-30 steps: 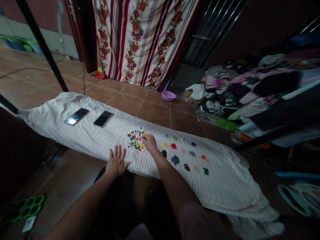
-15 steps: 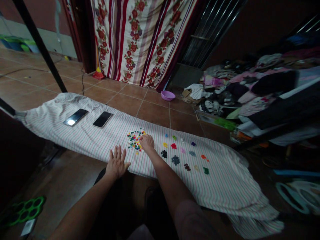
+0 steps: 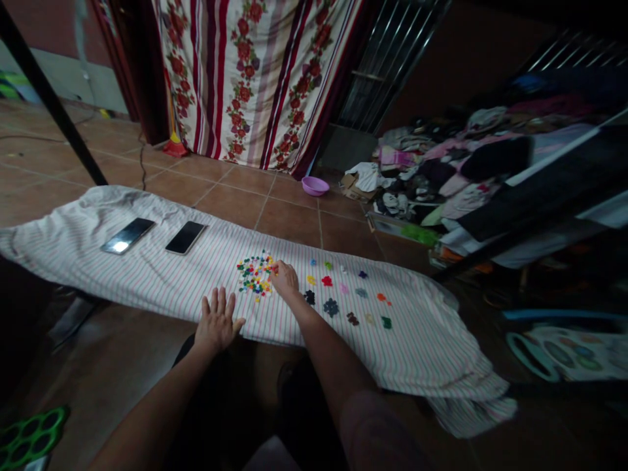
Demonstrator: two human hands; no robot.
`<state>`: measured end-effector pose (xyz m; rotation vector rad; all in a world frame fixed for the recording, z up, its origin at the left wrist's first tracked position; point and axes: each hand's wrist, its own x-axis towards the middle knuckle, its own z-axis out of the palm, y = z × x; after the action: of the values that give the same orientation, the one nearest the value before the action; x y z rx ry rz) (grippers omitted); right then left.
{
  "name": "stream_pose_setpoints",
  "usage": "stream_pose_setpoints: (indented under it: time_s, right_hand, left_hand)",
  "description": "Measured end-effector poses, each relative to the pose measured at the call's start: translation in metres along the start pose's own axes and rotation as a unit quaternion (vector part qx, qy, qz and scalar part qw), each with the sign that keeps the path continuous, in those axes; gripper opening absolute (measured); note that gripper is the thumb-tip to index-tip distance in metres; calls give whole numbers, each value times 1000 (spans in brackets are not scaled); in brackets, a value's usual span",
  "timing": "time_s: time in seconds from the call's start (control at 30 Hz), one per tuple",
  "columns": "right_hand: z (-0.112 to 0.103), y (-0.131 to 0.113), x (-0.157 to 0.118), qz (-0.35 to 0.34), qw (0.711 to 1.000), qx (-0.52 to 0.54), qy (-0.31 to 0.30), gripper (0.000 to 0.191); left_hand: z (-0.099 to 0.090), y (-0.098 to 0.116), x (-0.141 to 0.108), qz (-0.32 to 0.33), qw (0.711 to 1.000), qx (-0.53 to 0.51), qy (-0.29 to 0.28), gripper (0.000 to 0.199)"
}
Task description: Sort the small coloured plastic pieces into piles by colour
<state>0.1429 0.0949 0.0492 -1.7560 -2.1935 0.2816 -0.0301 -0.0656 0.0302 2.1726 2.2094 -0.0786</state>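
Note:
A pile of mixed small coloured pieces [image 3: 254, 276] lies on the striped cloth [image 3: 196, 288]. My right hand [image 3: 285, 280] is at the pile's right edge, fingers pinched together; whatever is between the fingertips is too small to name. My left hand [image 3: 216, 320] rests on the cloth's near edge, fingers spread, holding nothing. Right of my right hand lie separate single-colour groups, among them red pieces [image 3: 326, 281], black pieces [image 3: 309, 297], dark grey pieces [image 3: 331, 307], orange pieces [image 3: 381, 297] and green pieces [image 3: 387, 322].
Two phones, one [image 3: 128, 236] at the far left and another [image 3: 186, 237] nearer the pile, lie on the cloth. Beyond it, a purple basin [image 3: 314, 186] stands on the tiled floor. Heaped clothes [image 3: 441, 170] fill the right background. Dark bars rise at both ends.
The view has shifted, so the scene sits further left. My right hand has moved slightly rightward from the mixed pile, still pinched. My left hand stays spread at the near edge.

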Motion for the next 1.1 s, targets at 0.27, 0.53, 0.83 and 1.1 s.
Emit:
stream_pose_setpoints:
  time_s: [0.27,0.53,0.83,1.1]
  right_hand:
    - [-21,54,-11,52,997,-24,49,20]
    - [-53,115,-32,151,984,-54,78,26]
    - [-73,153,-49,250,966,-33,53,32]
    - [-76,161,-39,250,965,-69,29,32]
  left_hand:
    - [4,-1,0,8,999,19,28,74]
    - [4,-1,-2,8,999,28,32,74]
    - [-1,1,-3,5,999,34,22,74]
    - [-2,1,-3,8,999,48,24,74]
